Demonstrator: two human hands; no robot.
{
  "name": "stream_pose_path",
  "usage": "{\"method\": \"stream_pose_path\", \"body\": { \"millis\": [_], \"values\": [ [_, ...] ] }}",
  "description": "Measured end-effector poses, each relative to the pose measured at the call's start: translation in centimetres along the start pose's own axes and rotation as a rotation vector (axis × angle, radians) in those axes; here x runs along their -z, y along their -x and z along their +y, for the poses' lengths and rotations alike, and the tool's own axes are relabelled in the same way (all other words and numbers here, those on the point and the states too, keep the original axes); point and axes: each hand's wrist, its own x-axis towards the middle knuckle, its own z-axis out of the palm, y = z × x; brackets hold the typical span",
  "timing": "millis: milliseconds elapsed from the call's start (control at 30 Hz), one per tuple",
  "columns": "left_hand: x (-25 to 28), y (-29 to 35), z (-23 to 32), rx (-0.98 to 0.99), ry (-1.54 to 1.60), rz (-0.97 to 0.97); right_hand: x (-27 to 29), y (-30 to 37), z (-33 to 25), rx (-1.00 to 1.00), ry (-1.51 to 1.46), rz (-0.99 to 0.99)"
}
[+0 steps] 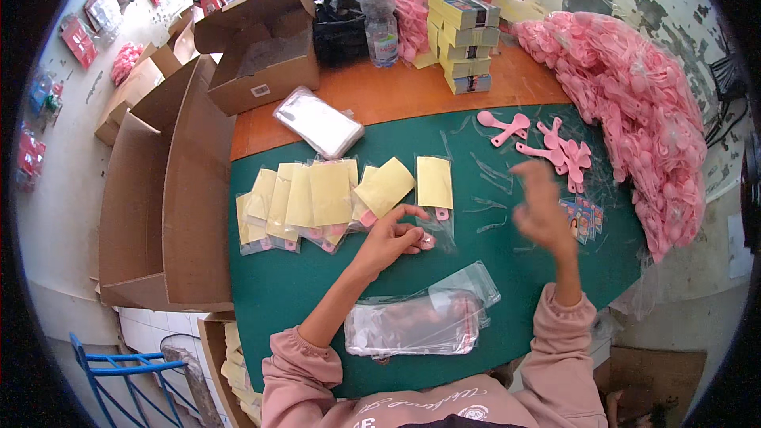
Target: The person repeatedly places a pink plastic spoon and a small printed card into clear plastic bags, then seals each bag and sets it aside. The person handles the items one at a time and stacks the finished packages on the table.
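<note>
- Nearest the person, a loose pile of clear, flat plastic bags (412,326) lies on the green-topped worktop (297,293).
- Beyond it, the left hand (392,238) curls its thumb and fingers together beside a small pink plastic piece (428,241), its index finger reaching out straighter; whether it pinches the piece cannot be told.
- The right hand (541,210) is blurred, on the right, so whether it grips anything cannot be told.
- Just beside the right hand, small colourful printed cards (585,220) lie spread in a cluster.
- Ahead of the left hand lies a single clear packet with a plain yellow card (434,182), a pink tip showing at its lower end.
- To its left, similar yellow-card packets (330,192) overlap in a crowded row.
- Farther right lie loose pink plastic scoops (572,160); a bulging clear bag of pink scoops (634,111) crowds the right edge.
- A tall brown cardboard box (143,206) walls off the left side.
- Past the packets lies a whitish stack of clear sleeves (319,123).
- At the back stand an open brown carton (261,55), a blue-capped clear bottle (381,24) and stacked yellow card bundles (464,40).
</note>
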Motion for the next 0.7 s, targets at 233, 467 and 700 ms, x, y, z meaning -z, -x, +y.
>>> {"method": "stream_pose_path", "body": {
  "millis": [233,467,700],
  "values": [
    [-0.5,0.4,1.0,-0.090,0.014,-0.106,-4.9,-0.1,-5.5,0.132,-0.348,-0.129],
    [-0.4,0.7,1.6,-0.042,0.015,0.003,-4.2,0.3,-5.0,0.063,-0.604,-0.066],
    [-0.2,-0.3,-0.3,-0.295,-0.338,0.094,-4.6,0.9,-4.8,-0.038,-0.823,-0.184]
  ]
}}
